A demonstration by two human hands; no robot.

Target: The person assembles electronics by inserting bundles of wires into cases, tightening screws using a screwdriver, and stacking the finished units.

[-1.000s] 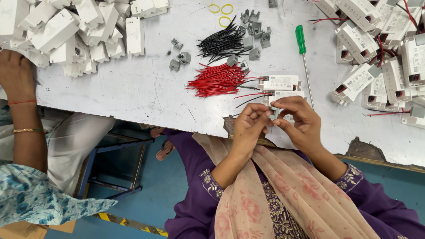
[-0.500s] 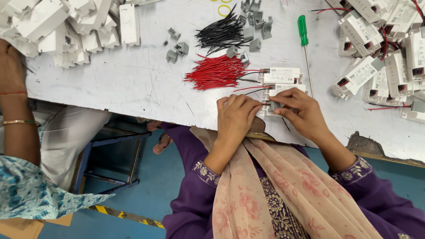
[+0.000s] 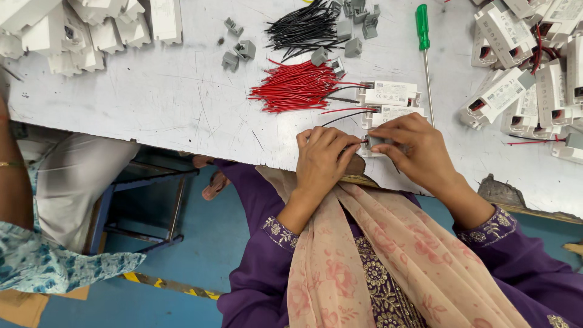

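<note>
I have both hands at the near edge of the scuffed white counter: my left hand and right hand pinch a small white plastic box between them. I judge wiring is underway; next calls for steady fingers feeding a lead from the red wire bundle.

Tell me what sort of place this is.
Most likely a small electronics assembly workshop. The white table holds piles of white plastic boxes, bundles of red wires and black wires, and a green screwdriver. The left hand and right hand work on one small part.
</note>
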